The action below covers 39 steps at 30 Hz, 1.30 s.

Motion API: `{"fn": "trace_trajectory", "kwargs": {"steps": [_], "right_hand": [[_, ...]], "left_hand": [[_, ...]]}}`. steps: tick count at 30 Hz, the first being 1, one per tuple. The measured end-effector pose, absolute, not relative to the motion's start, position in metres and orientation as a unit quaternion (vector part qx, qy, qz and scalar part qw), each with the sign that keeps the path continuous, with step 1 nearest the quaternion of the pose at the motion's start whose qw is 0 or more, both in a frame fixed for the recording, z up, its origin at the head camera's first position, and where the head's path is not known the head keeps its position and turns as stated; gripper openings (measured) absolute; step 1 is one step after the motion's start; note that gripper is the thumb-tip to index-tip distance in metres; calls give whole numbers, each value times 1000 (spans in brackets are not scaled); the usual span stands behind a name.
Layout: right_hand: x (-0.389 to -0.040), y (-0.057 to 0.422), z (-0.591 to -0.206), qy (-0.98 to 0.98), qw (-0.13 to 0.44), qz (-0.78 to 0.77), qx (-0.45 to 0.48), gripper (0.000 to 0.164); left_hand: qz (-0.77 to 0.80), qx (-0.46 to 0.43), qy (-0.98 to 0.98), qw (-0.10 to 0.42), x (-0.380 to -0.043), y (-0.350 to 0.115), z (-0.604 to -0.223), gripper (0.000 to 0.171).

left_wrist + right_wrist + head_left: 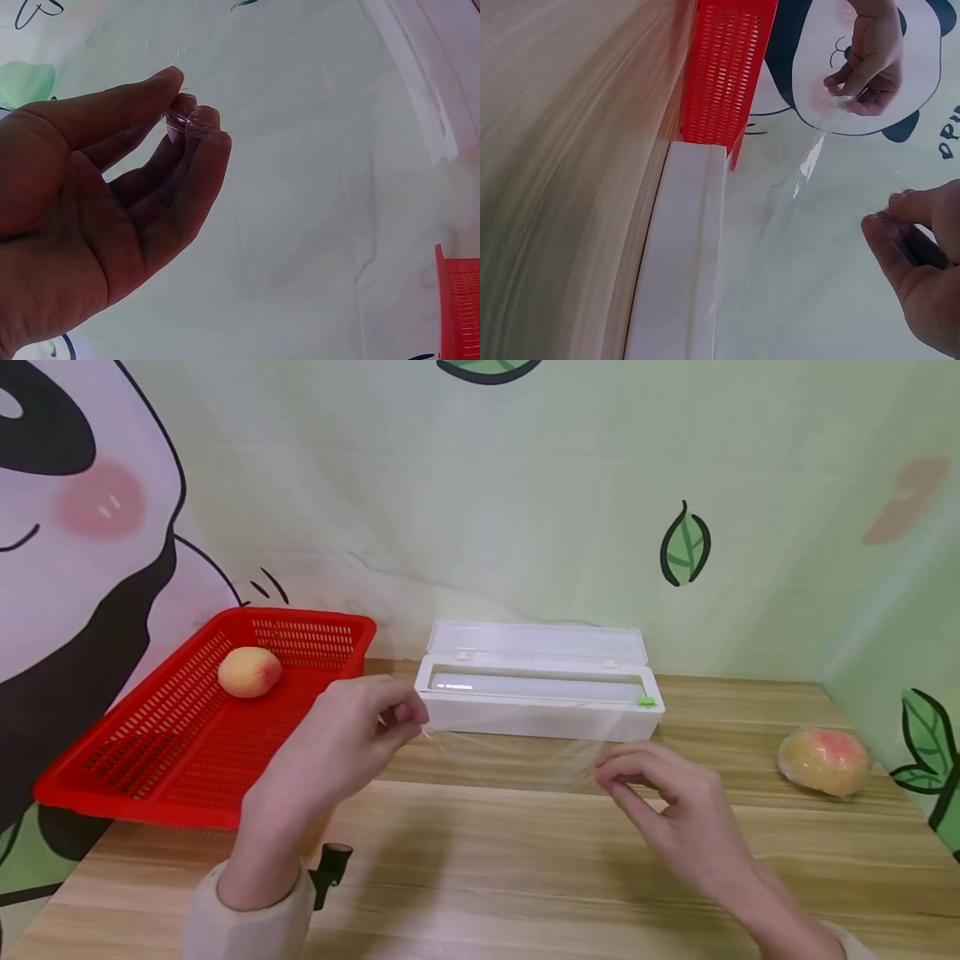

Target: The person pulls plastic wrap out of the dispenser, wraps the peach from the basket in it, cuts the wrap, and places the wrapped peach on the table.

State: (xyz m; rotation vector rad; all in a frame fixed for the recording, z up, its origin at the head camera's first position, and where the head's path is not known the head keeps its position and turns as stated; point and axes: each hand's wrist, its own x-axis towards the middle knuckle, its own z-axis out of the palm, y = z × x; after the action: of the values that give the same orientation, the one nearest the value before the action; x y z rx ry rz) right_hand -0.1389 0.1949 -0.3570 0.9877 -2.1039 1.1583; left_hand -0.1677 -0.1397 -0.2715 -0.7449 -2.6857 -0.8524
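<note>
A sheet of clear plastic wrap point(517, 756) hangs between my two hands, in front of the white wrap dispenser point(540, 718). My left hand point(352, 735) pinches one end between thumb and fingers; crumpled film point(187, 126) shows at those fingertips in the left wrist view. On the other side my right hand point(678, 814) pinches the sheet at thumb and fingertips. In the right wrist view the film point(808, 165) catches light below the left hand. The dispenser's lid point(536, 642) is raised, and a roll lies inside. Whether the sheet still joins the roll, I cannot tell.
At the left, a red basket point(142, 810) holds a peach point(250, 672). Another peach point(825, 762), wrapped in clear film, sits at the table's right side. A green slider point(647, 702) is on the dispenser's right end. Behind the wooden table point(510, 877) hangs a printed cloth.
</note>
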Motion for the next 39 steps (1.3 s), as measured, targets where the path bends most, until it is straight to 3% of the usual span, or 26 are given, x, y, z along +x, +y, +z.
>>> {"fn": "trace_trajectory", "kwargs": {"steps": [9,22,30,39], "right_hand": [[-139,194,-369,-799,211,394,401,43],[-131,222,-382,-863,117,310,381,36],[-133,235,-374,-886,35,268,377,30],[-135,244,-374,-893,34,250,372,33]], "left_hand": [[-294,-260,-915,94,-169,-142,-272,15],[-258,-289,-922,5,-174,-139,-279,18],[-215,-318,-918,-101,-171,-130,-287,23],[-180,-307,-922,-149,-172,-118,-295,23]]}}
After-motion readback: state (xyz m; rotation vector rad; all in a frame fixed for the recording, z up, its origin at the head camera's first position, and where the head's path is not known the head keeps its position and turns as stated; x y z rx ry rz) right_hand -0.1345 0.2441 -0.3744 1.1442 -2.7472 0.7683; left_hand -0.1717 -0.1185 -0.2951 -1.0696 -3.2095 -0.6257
